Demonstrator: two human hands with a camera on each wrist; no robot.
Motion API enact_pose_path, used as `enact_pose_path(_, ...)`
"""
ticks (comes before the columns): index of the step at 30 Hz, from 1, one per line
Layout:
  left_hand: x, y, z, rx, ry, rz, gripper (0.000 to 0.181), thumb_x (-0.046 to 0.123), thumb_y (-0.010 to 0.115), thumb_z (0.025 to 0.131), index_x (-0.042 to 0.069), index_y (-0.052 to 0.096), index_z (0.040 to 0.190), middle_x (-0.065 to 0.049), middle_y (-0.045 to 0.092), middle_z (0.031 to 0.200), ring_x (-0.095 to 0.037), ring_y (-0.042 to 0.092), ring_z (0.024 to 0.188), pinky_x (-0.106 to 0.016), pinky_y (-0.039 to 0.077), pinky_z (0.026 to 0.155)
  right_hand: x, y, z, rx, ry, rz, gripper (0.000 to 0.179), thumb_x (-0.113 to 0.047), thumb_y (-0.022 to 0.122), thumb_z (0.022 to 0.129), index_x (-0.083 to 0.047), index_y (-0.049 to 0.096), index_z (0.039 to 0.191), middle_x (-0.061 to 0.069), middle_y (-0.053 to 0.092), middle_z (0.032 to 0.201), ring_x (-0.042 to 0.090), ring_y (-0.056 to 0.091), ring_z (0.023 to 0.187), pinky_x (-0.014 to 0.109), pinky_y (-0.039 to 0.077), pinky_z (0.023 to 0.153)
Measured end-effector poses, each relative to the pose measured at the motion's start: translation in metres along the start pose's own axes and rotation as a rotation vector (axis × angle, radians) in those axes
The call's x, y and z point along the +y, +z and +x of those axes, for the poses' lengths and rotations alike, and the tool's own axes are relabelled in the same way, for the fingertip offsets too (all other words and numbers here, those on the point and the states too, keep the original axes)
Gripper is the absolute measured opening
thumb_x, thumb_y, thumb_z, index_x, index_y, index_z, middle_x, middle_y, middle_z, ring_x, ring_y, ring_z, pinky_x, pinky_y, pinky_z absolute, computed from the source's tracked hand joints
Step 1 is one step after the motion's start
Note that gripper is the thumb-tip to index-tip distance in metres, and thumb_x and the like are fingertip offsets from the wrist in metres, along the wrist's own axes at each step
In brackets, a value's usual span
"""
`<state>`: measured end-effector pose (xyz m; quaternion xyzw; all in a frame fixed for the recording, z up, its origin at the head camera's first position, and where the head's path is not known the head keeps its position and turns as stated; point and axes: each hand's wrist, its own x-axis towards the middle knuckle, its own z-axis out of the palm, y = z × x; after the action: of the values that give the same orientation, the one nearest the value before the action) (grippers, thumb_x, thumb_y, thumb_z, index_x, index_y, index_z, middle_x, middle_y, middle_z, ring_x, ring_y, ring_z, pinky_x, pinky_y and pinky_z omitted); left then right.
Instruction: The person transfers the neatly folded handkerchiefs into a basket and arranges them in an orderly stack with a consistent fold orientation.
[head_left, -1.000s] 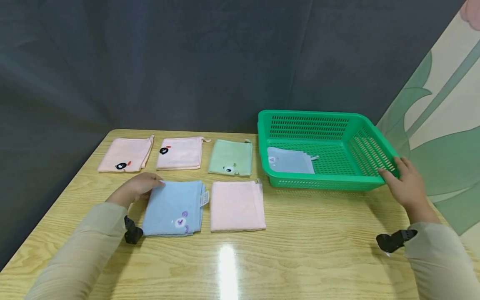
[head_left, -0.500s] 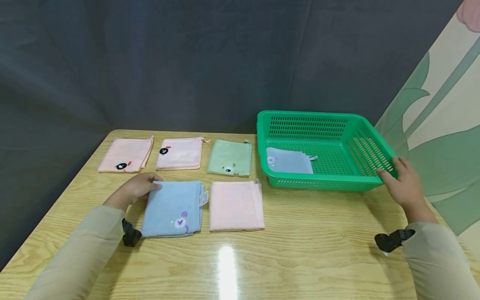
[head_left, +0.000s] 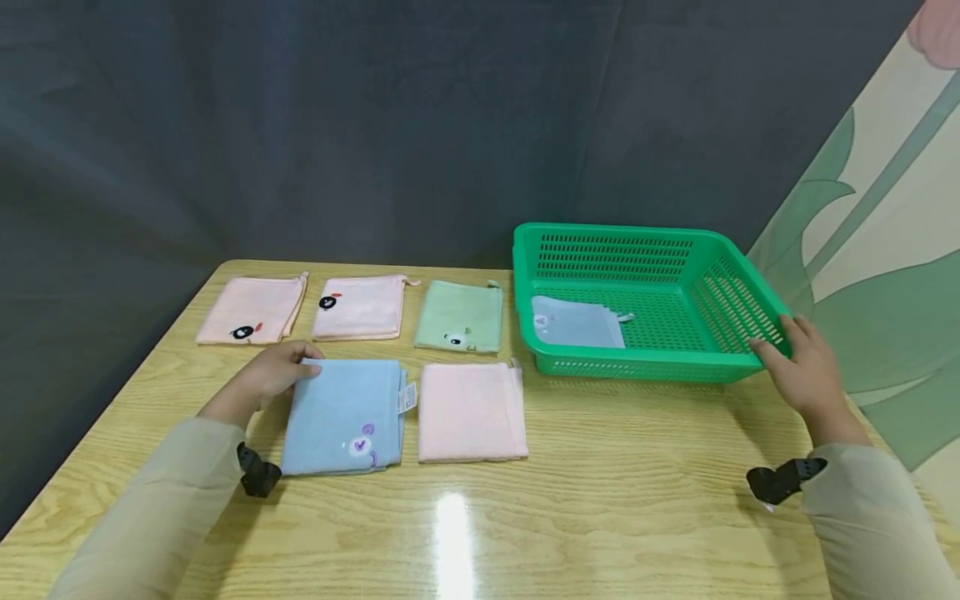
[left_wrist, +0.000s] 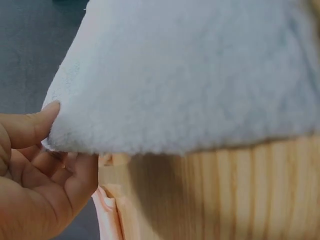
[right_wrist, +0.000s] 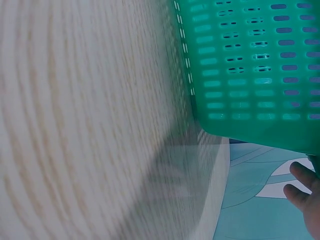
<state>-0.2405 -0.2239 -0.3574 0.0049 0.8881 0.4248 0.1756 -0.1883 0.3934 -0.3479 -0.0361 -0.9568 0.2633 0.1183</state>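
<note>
My left hand (head_left: 275, 372) pinches the far left corner of a folded blue towel (head_left: 337, 412) with a purple-and-white bear face and a white label. In the left wrist view the thumb lies on top of the towel (left_wrist: 175, 75) and the fingers are beneath; that edge is raised over the wood. At the right, my right hand (head_left: 810, 367) holds the rim of a green plastic basket (head_left: 652, 357) near its front right corner. Inside the basket, on the left, lies a folded pale blue towel (head_left: 581, 325). The right wrist view shows only some fingertips (right_wrist: 302, 172).
Right of the blue towel lies a folded pink towel (head_left: 471, 412). Behind them, two pink towels, one at left (head_left: 251, 304) and one in the middle (head_left: 367, 304), line up with a green towel (head_left: 461, 312). A dark curtain (head_left: 375, 125) hangs beyond the wooden table (head_left: 600, 517).
The left hand has shifted slightly left, and the blue towel's pinched corner has come up and left a little. The right hand keeps its place on the basket rim.
</note>
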Motion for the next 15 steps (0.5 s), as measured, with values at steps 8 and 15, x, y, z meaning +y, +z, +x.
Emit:
enact_pose_path(8,0.008,-0.002,-0.008,0.006,0.044,-0.036,0.028,0.012,0.047,0.089,-0.005,0.043,0.111,-0.029,0.018,0.134,-0.042,0.021,0.119,-0.051,0.029,0.089,0.0,0.0,0.0,-0.011,0.003,0.011,0.063,-0.031,0.032,0.092,0.006,0.003,0.135,0.03,-0.004,0.136,0.05,-0.002,0.119,0.065,0.004,0.087)
enact_pose_path(15,0.011,-0.005,-0.01,0.005,0.045,-0.077,0.03,0.012,0.047,0.09,-0.005,0.042,0.114,-0.028,0.018,0.134,-0.041,0.022,0.119,-0.052,0.031,0.087,0.001,0.0,0.001,-0.023,0.006,0.009,0.063,-0.031,0.032,0.093,0.006,0.002,0.135,0.03,-0.005,0.136,0.05,-0.003,0.119,0.065,0.004,0.087)
